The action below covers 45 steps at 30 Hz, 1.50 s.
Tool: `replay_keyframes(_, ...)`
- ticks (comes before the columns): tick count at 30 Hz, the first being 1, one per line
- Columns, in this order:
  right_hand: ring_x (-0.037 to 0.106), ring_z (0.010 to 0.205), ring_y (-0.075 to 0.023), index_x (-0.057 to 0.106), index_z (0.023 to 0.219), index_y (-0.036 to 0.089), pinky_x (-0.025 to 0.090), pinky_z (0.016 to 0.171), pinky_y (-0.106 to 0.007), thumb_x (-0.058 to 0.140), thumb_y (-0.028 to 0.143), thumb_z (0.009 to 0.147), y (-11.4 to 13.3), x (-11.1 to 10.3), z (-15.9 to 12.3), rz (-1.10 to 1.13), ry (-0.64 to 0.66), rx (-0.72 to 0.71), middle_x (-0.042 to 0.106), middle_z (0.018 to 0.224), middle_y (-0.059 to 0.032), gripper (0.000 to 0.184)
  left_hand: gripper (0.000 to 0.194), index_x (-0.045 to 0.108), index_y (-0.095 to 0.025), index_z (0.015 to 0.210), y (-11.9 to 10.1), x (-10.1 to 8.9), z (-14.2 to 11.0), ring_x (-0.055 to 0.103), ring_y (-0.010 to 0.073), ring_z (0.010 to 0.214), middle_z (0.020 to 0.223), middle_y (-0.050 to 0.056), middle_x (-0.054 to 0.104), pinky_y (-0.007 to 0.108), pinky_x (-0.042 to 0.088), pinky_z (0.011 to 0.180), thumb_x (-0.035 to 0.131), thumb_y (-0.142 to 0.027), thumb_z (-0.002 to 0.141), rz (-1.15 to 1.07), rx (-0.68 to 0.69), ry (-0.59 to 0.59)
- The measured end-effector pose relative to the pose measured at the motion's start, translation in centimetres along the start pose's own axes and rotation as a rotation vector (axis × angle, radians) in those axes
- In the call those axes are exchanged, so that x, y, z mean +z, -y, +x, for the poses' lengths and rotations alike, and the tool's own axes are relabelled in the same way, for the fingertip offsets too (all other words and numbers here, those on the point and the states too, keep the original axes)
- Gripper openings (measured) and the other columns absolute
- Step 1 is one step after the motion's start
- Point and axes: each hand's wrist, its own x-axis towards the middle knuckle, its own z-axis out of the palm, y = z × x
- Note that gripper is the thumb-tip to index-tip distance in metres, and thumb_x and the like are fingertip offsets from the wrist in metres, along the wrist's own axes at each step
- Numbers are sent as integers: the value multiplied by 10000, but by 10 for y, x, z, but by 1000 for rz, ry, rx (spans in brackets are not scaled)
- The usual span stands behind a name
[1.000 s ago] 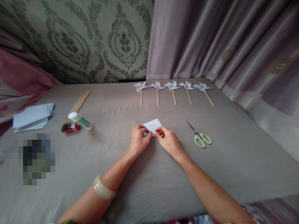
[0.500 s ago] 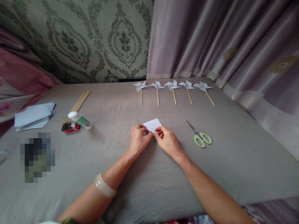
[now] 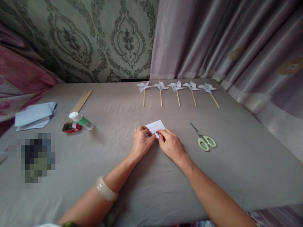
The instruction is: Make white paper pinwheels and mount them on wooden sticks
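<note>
Paper [image 3: 155, 125] lies just below the frame's centre, its far edge slanting up rightward, with left hand [image 3: 142, 140] and right hand [image 3: 171, 143], about equally near, pinching its near edge.

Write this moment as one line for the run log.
left hand: pinching white paper | right hand: pinching same paper | green-handled scissors: right of hands | five paper pinwheels: in row beyond | glue stick: at left
</note>
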Motion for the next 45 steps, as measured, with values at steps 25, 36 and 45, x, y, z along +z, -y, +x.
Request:
replay_keyframes(25, 626, 832, -183, 649, 1107, 253, 422, 664, -264, 398, 200, 930, 12, -6, 3, -295, 168, -11, 638, 996, -85, 311, 121, 676, -170, 609, -9, 0, -1, 543, 217, 907, 886, 70, 611, 405, 426, 884, 640, -188, 723, -18, -81, 9)
replay_keyframes(36, 622, 884, -176, 596, 1178, 266, 403, 681, -265, 355, 244, 956, 17, -9, 5, -402, 259, 7, 620, 1052, -64, 328, 110, 692, -160, 636, -10, 1, -2, 541, 205, 912, 899, 71, 616, 371, 406, 892, 630, -187, 724, 4, -94, 13)
replay_keyframes(45, 620, 908, -187, 612, 1134, 253, 401, 711, -271, 353, 218, 943, 24, -17, 9, -387, 320, 23, 627, 1061, -71, 323, 110, 692, -162, 654, -8, 1, -3, 540, 206, 918, 907, 74, 617, 367, 409, 896, 622, -187, 734, -14, -61, -3)
